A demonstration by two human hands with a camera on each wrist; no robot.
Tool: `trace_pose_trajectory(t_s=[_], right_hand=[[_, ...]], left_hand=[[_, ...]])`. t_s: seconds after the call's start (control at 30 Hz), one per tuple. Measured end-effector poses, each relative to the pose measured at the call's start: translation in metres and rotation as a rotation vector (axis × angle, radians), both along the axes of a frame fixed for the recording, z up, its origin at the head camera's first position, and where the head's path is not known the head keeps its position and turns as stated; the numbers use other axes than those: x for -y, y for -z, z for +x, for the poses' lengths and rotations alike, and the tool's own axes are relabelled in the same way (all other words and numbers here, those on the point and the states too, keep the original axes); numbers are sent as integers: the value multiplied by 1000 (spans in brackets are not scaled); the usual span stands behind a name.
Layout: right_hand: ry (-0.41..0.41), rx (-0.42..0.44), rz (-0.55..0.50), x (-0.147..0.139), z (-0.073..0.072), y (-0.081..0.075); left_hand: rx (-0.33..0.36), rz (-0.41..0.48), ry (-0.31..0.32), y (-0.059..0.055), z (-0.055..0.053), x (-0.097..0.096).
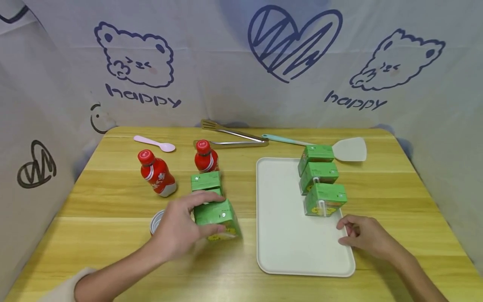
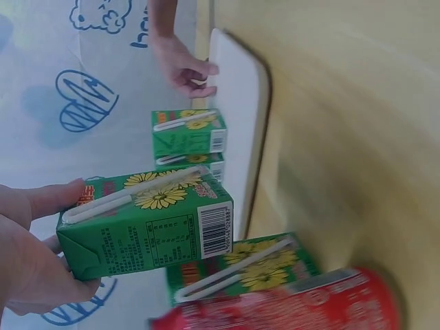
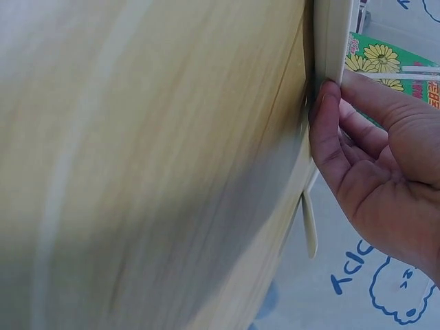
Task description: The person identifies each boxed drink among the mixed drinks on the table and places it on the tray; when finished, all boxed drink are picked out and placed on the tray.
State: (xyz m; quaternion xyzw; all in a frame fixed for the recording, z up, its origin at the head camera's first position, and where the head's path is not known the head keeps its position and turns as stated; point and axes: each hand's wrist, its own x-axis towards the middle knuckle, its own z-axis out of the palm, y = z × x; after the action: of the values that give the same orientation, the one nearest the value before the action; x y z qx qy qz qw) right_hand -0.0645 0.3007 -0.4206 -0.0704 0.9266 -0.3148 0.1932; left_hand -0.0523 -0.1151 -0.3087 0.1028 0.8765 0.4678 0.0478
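Note:
My left hand grips a green drink carton between thumb and fingers, over the table left of the tray. In the left wrist view the held carton shows yellow flowers, a straw and a barcode. Behind it stand further green cartons, one partly covered by my fingers. On the right, my right hand pinches the right rim of a cream tray; the right wrist view has thumb and fingertips at the tray's edge. Three green cartons stand in a row along that tray's right side.
Two red bottles stand left of the tray. A can is partly hidden by my left hand. Along the back lie a pink spoon, metal tongs and a spatula, its head beyond the tray's back right corner.

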Motion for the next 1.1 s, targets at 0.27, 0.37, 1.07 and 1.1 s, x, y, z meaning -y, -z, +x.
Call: trace_pose_trajectory(t_s=[0.27,0.37,1.07,1.1], right_hand=[[-4,1,-13,0,-1,-1],[2,5,-3,0,0,-2],[0,-17,-3,1,0,-1],[1,-18,-1,1,0,-1]], left_hand=[[-35,1,36,-22,-15,-7],[-31,-17,53,-28,-22,-13],[37,36,122,-49,-62,-58],[26,34,128,-49,-65,-60]])
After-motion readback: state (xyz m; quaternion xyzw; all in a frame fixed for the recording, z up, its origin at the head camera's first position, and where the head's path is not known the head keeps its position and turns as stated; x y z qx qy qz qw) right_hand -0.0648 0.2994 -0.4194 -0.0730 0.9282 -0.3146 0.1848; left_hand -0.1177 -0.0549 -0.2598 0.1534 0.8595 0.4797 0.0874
